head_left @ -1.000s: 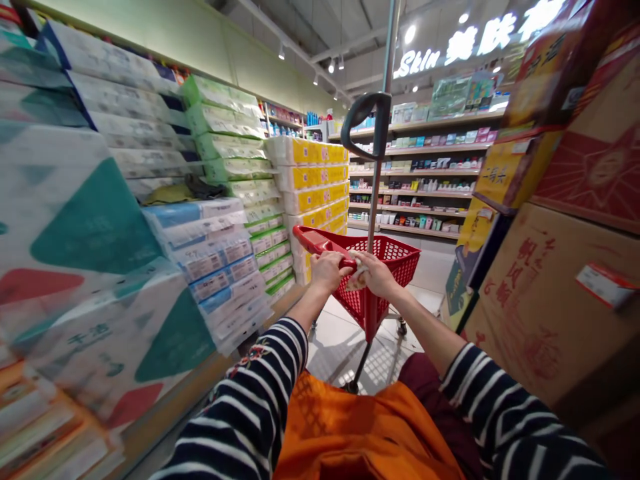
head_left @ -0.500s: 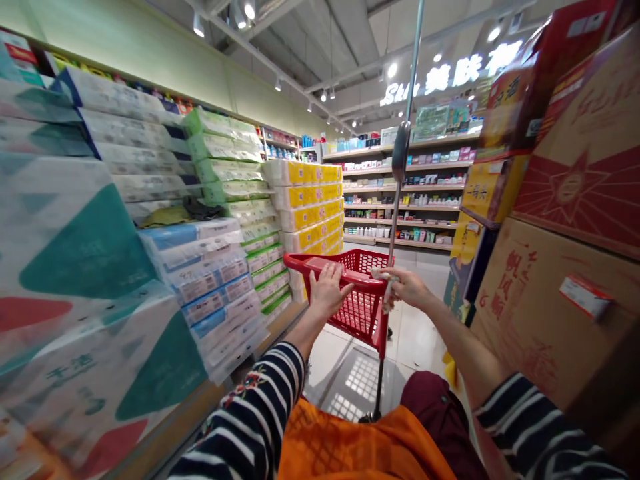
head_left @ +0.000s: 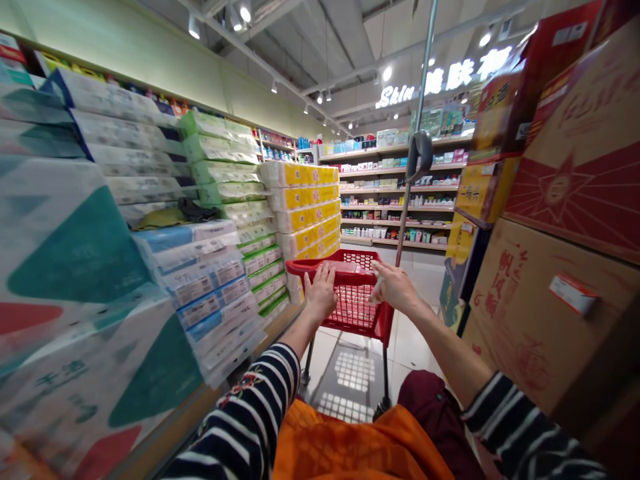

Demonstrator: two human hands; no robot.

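Observation:
A red plastic shopping cart (head_left: 357, 310) stands in front of me, its handle bar crossing the near side. My left hand (head_left: 321, 293) lies on the left part of the handle, fingers stretched over it and not wrapped round. At the handle's right end is my right hand (head_left: 396, 288), closed on a crumpled white tissue (head_left: 374, 297) that peeks out at the fingertips. A tall metal pole (head_left: 404, 220) with a grey curved hook piece (head_left: 419, 157) rises from the cart's right side. The palm of the right hand is hidden.
On the left are stacked tissue packs (head_left: 215, 267), large white-and-teal packs (head_left: 75, 267) and yellow-banded packs (head_left: 305, 200). Cardboard cartons (head_left: 560, 313) rise close on the right. Shelves of small goods (head_left: 395, 200) span the back. Pale floor tiles (head_left: 410, 340) run between.
The cart has turned slightly, and its pole and hook have shifted right in view. My right hand has moved left along the handle with the tissue. My left hand's fingers have drawn closer together.

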